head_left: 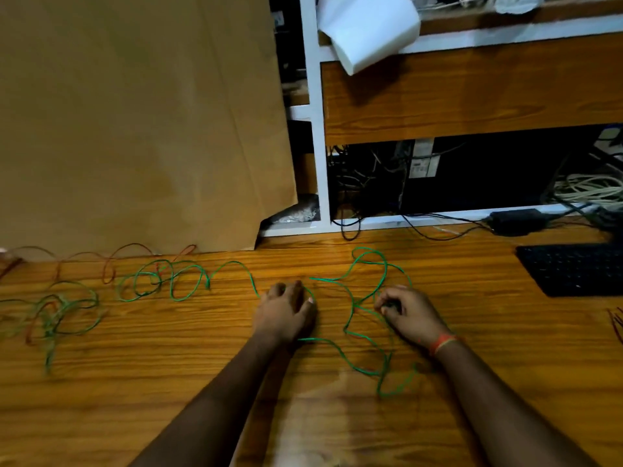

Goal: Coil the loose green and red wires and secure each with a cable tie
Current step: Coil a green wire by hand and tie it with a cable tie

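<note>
A long green wire (354,335) lies in loose loops across the wooden table (202,382), from a tangle at the far left to loops in front of me. My left hand (286,313) lies over the wire near the middle, its fingers curled round a strand. To the right, my right hand (409,316) has its fingers curled and pinches another strand of the same wire. A thin red wire (109,264) runs in waves along the back left of the table, partly mixed into the green tangle (60,315). I see no cable tie.
A big cardboard sheet (135,123) leans at the back left. A white-framed shelf (318,146) with dark cables stands behind. A black keyboard (573,269) lies at the right, a black power adapter (514,221) behind it, and red strands (617,326) at the right edge.
</note>
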A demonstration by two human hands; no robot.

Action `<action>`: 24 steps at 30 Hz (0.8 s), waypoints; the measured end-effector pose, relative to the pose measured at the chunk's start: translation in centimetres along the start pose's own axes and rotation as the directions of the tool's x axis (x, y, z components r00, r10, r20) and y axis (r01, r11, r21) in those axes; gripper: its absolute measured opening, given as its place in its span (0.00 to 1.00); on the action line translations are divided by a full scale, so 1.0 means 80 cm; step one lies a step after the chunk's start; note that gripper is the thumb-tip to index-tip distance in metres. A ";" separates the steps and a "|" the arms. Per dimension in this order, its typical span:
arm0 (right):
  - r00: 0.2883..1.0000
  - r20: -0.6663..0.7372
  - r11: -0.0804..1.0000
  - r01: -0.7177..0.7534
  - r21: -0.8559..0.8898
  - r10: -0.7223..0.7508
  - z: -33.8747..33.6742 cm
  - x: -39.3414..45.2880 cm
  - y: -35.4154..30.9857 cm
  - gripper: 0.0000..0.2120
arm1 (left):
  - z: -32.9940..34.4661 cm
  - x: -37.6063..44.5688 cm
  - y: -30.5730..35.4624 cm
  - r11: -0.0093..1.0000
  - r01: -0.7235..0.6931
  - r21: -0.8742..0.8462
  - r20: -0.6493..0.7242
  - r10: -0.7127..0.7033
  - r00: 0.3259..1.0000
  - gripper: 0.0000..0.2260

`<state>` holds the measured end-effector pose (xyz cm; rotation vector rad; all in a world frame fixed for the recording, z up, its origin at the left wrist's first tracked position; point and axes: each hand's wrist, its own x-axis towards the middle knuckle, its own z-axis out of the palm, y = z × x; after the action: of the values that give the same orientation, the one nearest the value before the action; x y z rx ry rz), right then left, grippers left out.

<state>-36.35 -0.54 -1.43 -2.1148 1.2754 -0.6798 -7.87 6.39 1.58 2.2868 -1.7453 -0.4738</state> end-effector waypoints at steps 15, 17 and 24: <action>0.997 -0.035 0.961 -0.062 0.271 0.075 0.049 -0.069 -0.037 0.13 | 0.025 -0.135 0.032 0.987 -0.058 -0.150 -0.006 0.058 0.998 0.35; 0.995 -0.057 0.963 -0.063 0.264 0.081 0.048 -0.085 -0.045 0.18 | 0.024 -0.151 0.012 0.994 -0.029 -0.105 -0.006 0.029 1.000 0.30; 0.994 0.007 0.963 -0.107 0.249 0.108 0.052 -0.153 -0.082 0.18 | 0.017 -0.225 -0.025 0.977 -0.076 -0.200 -0.053 0.067 0.996 0.09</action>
<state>-34.64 13.81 -1.40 -1.8287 1.2287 -0.7574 -10.96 24.29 1.70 2.0719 -1.6685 -0.5527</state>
